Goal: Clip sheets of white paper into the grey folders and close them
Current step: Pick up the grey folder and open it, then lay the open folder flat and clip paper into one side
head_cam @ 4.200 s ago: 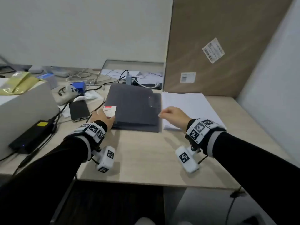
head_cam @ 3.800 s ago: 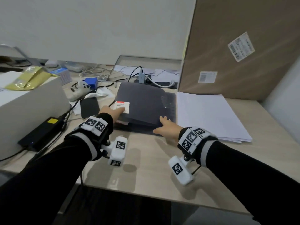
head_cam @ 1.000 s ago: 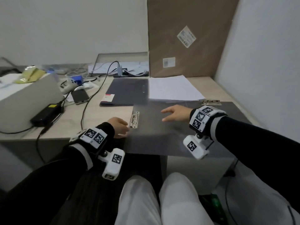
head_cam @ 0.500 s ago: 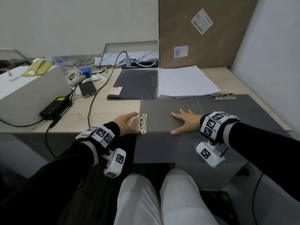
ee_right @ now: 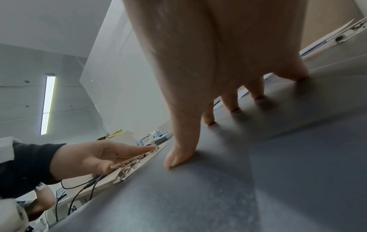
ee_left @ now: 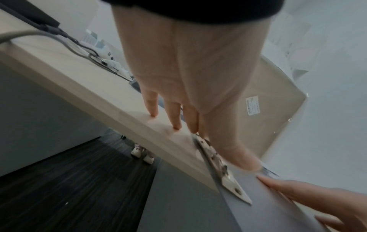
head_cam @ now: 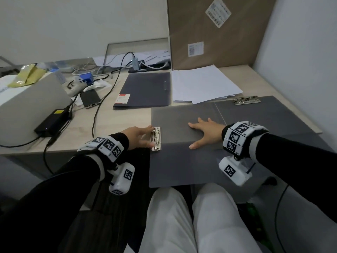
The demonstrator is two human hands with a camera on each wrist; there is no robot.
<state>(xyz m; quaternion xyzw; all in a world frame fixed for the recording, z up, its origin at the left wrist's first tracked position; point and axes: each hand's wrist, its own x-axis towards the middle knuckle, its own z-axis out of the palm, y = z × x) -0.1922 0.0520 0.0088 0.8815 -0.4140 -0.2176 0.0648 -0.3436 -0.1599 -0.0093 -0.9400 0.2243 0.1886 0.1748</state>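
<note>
An open grey folder (head_cam: 182,161) lies across the desk's near edge and overhangs my lap. A metal clip (head_cam: 156,138) sits at its left edge, and a second clip (head_cam: 247,100) lies at its far right. My left hand (head_cam: 141,136) has straight fingers, with thumb and fingertips touching the left clip (ee_right: 131,169). My right hand (head_cam: 205,132) presses flat, fingers spread, on the left leaf (ee_right: 218,188). Behind the open folder lie closed grey folders (head_cam: 145,90) and, to their right, a stack of white paper (head_cam: 202,84).
A tall cardboard box (head_cam: 218,33) stands against the back wall, and a wall closes the right side. At left are a grey box (head_cam: 27,99), a black power adapter (head_cam: 52,120), a phone (head_cam: 90,97) and trailing cables (head_cam: 102,99).
A folder came off the stack to the near edge and now lies open. My right hand has dropped flat onto it. My left hand has stretched its fingers onto the left clip.
</note>
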